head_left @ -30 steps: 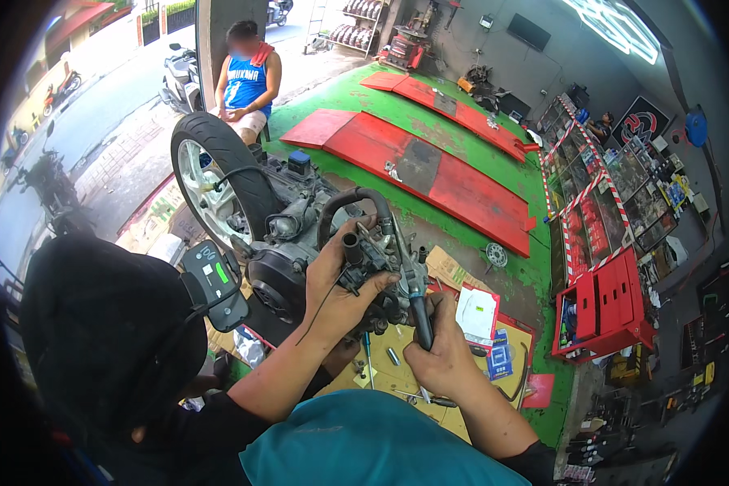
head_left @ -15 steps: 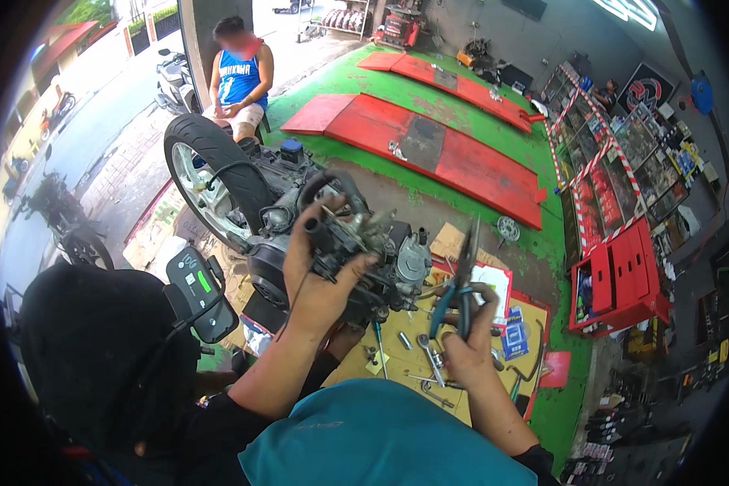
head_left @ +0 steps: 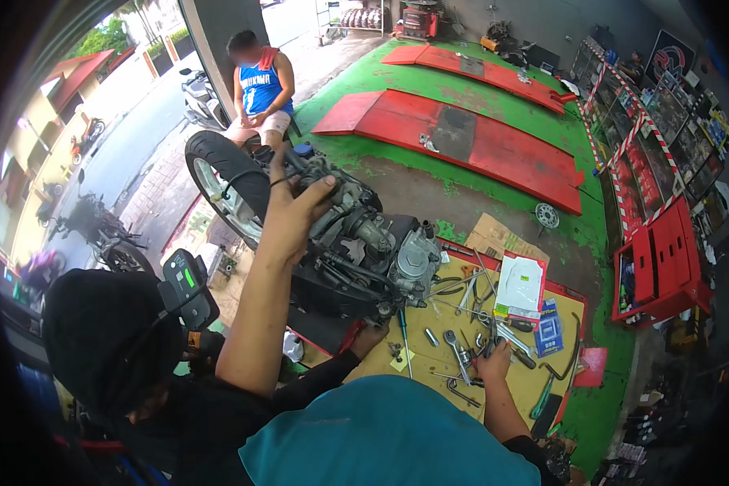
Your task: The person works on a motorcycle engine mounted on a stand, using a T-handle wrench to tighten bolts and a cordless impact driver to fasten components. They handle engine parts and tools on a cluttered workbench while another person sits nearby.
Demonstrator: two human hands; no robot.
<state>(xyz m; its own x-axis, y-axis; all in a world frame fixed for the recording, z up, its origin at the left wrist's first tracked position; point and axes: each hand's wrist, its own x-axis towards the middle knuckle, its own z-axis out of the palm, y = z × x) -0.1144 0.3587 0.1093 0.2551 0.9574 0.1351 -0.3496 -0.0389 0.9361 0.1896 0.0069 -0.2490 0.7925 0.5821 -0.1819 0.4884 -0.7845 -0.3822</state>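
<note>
My left hand [head_left: 292, 206], raised over the engine assembly [head_left: 409, 259] near its rear tire [head_left: 219, 162], grips a dirty metal part with hoses [head_left: 332, 182]. My right hand [head_left: 494, 363] is down over the yellow work board [head_left: 494, 409], closed on pliers [head_left: 492, 342]. Around it lie wrenches, a ratchet [head_left: 455, 350], sockets and a green-handled tool [head_left: 543, 402]. Beside them are a white sheet [head_left: 520, 282] and a blue packet [head_left: 548, 326]. A co-worker's hand [head_left: 368, 338] is low beside the engine's underside.
A co-worker in a black cap [head_left: 105, 332] is close at my left. A seated person [head_left: 259, 89] faces the work. Red ramps [head_left: 526, 170] lie on the green floor [head_left: 535, 130]. A red tool cabinet [head_left: 656, 267] and cases [head_left: 648, 186] line the right.
My left hand has moved forward and up, carrying the metal part away from me. My right hand has lowered the pliers from beside the part down to the tools on the board.
</note>
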